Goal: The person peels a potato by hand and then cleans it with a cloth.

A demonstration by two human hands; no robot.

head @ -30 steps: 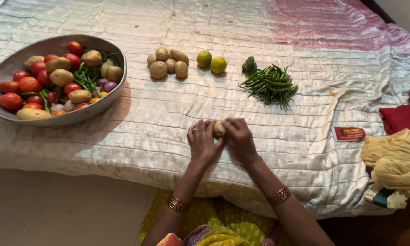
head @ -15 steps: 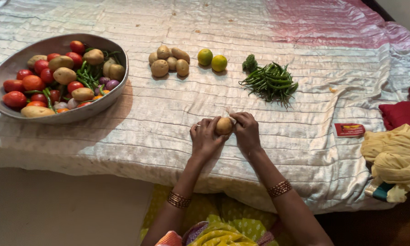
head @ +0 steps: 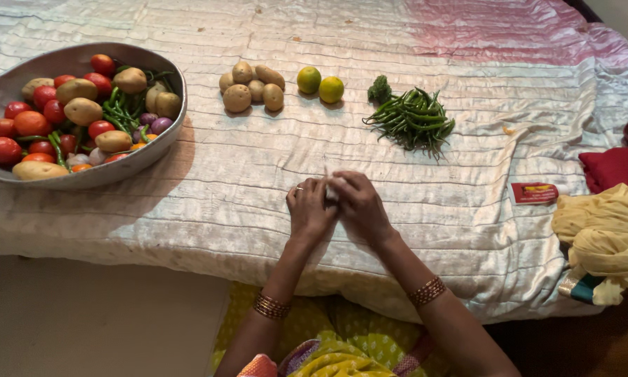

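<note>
Both hands meet at near edge of silver quilted cloth (head: 272, 181). Left hand (head: 310, 209) and right hand (head: 359, 204) closed together around 1 small pale item (head: 330, 190), mostly hidden; kind unclear, thin stalk pokes up. Likely light, firm, roundish; fingertip pinch from both sides suits. Well apart: metal bowl (head: 157, 150) of mixed vegetables, potato pile (head: 251, 87), 2 limes (head: 320, 84), green chillies (head: 411, 119).

A bed (head: 258, 202) fills most of the view, spread with a silvery quilted satin cover (head: 425, 70) that shades to pink toward one o'clock. At seven o'clock lies plain pale floor (head: 83, 321). Toward four o'clock the floor is dark and shadowed. Soft, even light falls across the cover.
</note>
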